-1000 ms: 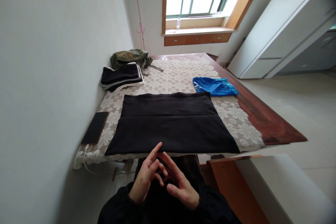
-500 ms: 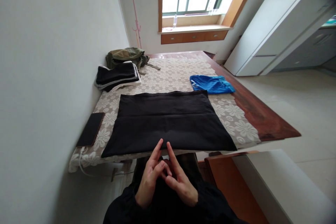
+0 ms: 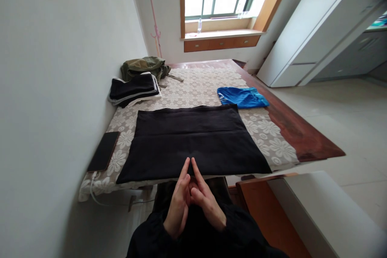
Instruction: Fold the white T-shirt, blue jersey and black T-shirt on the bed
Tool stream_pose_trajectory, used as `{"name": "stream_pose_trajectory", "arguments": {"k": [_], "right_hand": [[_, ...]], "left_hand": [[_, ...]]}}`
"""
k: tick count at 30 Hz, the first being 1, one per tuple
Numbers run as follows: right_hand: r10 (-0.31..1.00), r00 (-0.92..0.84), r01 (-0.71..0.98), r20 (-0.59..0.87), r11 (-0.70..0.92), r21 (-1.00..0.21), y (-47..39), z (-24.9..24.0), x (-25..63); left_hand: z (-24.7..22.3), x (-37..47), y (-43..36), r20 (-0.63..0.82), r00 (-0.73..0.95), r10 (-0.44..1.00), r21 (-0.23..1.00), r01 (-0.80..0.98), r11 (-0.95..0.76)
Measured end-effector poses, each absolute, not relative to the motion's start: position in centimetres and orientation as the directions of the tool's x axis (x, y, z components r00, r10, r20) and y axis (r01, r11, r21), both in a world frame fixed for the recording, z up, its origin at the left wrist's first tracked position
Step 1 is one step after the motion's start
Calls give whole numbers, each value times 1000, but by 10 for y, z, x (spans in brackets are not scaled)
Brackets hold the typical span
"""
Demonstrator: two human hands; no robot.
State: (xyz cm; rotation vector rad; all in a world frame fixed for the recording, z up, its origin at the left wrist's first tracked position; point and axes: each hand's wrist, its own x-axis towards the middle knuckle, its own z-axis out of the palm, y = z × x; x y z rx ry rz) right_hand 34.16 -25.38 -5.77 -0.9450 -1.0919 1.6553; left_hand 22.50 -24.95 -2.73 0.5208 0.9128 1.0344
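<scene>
A black cloth (image 3: 190, 141) lies spread flat at the near edge of the table, with a faint crease across it. My left hand (image 3: 179, 201) and my right hand (image 3: 207, 201) are raised in front of its near edge, palms facing each other. Their index fingers stretch forward, with the tips close together, and the other fingers are partly bent between the palms. Neither hand holds anything. A folded blue garment (image 3: 242, 97) rests beyond the cloth's right far corner.
Folded dark clothes (image 3: 133, 88) and a green backpack (image 3: 145, 67) sit at the far left. A black tablet (image 3: 104, 151) with a white cable lies by the left wall. An orange-brown chair (image 3: 266, 209) stands below the table's right front.
My two hands have come closer together, and the index fingertips are nearer each other. The cloth and the other objects have stayed in place.
</scene>
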Motion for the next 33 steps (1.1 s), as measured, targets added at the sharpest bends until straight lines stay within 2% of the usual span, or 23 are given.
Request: {"name": "stream_pose_trajectory", "arguments": {"k": [12, 18, 26, 33], "right_hand": [[951, -284, -272, -125, -205, -940, -248, -57, 350], [975, -153, -372, -159, -206, -905, -251, -58, 359], [984, -50, -325, -171, -177, -929, -255, -62, 379], [973, 85, -402, -212, -162, -901, -256, -52, 408]], "left_hand": [[-30, 226, -245, -410, 180, 894, 757, -480, 444], [-15, 222, -248, -381, 118, 917, 776, -498, 386], [-10, 206, -246, -410, -54, 911, 766, -562, 311], [-2, 178, -245, -420, -196, 886, 770, -594, 234]]}}
